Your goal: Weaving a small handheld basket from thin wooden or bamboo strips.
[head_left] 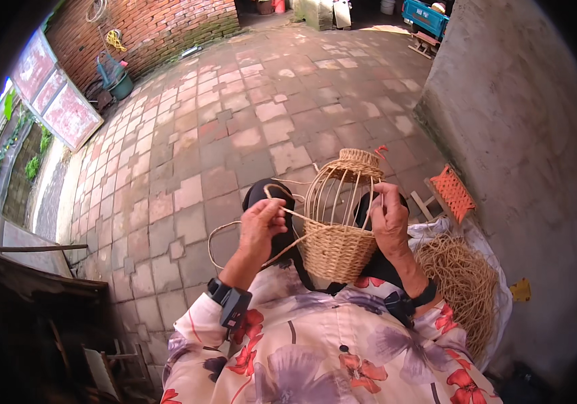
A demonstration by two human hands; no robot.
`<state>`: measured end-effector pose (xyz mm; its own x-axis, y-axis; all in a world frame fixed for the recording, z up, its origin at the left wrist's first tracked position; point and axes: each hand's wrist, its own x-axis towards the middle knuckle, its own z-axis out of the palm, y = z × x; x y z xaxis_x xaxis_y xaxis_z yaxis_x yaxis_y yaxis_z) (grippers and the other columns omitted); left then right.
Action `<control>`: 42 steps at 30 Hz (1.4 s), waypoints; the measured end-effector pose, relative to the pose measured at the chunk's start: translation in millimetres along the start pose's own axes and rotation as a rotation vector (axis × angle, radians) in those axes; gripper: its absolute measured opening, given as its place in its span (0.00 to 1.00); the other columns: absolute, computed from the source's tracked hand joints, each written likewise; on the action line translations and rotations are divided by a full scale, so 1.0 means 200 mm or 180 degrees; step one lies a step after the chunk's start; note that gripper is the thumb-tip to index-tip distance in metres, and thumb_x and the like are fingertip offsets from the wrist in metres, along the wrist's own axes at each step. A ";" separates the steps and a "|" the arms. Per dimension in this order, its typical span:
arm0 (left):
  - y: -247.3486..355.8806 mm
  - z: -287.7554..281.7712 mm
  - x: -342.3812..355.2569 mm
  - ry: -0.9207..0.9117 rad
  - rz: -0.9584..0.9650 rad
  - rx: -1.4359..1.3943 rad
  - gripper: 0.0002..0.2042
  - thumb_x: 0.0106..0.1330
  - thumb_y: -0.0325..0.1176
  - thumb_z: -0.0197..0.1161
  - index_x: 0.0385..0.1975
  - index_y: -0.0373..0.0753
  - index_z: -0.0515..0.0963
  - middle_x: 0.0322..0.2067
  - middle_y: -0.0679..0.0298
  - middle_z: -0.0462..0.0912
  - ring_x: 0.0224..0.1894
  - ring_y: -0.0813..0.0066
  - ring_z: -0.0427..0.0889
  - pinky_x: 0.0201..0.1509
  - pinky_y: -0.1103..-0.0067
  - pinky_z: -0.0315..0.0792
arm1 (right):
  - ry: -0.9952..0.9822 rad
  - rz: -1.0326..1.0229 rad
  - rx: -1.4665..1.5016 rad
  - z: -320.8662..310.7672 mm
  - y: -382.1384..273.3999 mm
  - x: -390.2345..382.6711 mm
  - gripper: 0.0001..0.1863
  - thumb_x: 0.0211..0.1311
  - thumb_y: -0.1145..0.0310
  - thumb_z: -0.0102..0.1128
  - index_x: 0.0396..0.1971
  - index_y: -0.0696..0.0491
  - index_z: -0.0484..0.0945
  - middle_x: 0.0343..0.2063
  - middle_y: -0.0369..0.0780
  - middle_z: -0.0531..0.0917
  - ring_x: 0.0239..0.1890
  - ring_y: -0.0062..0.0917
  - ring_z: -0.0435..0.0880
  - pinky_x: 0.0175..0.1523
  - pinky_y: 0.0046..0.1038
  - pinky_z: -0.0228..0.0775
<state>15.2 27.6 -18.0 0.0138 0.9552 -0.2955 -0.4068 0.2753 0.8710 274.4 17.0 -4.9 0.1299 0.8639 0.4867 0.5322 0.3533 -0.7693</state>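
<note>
A partly woven basket [337, 252] rests between my knees, its narrow woven neck [359, 161] tilted away from me. Bare upright stakes run between the neck and the woven lower band. My left hand [261, 225], left of the basket, pinches a long straw-coloured cord [293, 213] that runs to the top of the woven band. More of the cord loops loosely over my left knee. On the basket's right side my right hand [389, 214] is closed at the stakes, its fingertips pressed together; what exactly they grip is partly hidden.
A white sack [502, 296] heaped with loose cord [455, 286] lies at my right by the grey wall [524, 135]. A small seat with orange webbing [451, 193] stands beyond it. Ahead spreads a paved yard [234, 121]. A wooden chair [103, 370] is at lower left.
</note>
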 end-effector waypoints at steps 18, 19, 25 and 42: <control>0.08 0.39 0.06 -0.0793 0.2626 0.4037 0.08 0.57 0.38 0.62 0.31 0.44 0.83 0.26 0.56 0.81 0.28 0.54 0.81 0.32 0.63 0.74 | -0.0801 0.0610 0.0884 0.03 0.02 0.02 0.13 0.55 0.80 0.45 0.40 0.56 0.71 0.18 0.37 0.78 0.23 0.17 0.78 0.33 0.23 0.71; 0.08 0.41 0.06 -0.0785 0.2621 0.4238 0.08 0.57 0.38 0.62 0.31 0.45 0.83 0.25 0.56 0.81 0.28 0.54 0.82 0.32 0.63 0.74 | -0.0797 0.0606 0.0890 0.04 0.04 0.02 0.13 0.55 0.80 0.45 0.40 0.56 0.71 0.18 0.37 0.78 0.23 0.17 0.78 0.33 0.23 0.71; 0.11 0.45 0.14 -0.0590 0.1815 0.4458 0.09 0.56 0.38 0.59 0.32 0.48 0.84 0.24 0.54 0.82 0.29 0.53 0.83 0.33 0.63 0.75 | -0.0969 0.0652 0.1202 0.07 0.11 0.03 0.11 0.55 0.80 0.46 0.39 0.59 0.70 0.22 0.34 0.75 0.26 0.13 0.75 0.34 0.21 0.71; 0.06 -0.24 -0.15 -0.1713 -0.0469 -0.0974 0.15 0.67 0.30 0.59 0.52 0.36 0.72 0.25 0.69 0.74 0.21 0.86 0.69 0.23 0.87 0.64 | -0.0126 -0.0904 -0.1210 0.05 0.01 0.03 0.17 0.49 0.76 0.59 0.41 0.54 0.72 0.37 0.43 0.74 0.43 0.40 0.75 0.45 0.37 0.70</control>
<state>-33.2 -2.2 -17.7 0.5142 0.8523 -0.0959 -0.6071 0.4407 0.6612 268.5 26.3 -7.1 -0.0933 0.7677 0.6340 0.8114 0.4276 -0.3985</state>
